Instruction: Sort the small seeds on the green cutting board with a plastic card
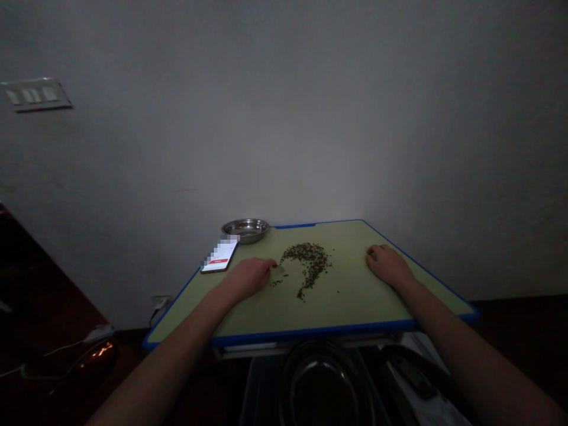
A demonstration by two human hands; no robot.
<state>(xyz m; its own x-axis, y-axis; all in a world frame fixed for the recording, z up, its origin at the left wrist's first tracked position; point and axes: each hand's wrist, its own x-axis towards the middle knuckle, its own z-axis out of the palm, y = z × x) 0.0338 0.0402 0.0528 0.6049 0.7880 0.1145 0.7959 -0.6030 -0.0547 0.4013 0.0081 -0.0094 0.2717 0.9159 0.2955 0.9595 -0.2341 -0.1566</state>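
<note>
A pile of small dark seeds or grains [308,264] lies scattered on a pale green table with a blue rim [310,336]. My left hand [248,277] rests on the table just left of the pile, fingers curled loosely toward the nearest grains. On the table to the right of the pile rests my right hand [387,264], its fingers curled under. I cannot make out anything held in either hand.
A steel bowl [245,229] stands at the table's back left corner, a phone [219,257] with a lit screen beside it. A larger metal bowl [320,384] sits below the table's front edge. A white wall rises behind; cables lie on the dark floor at left.
</note>
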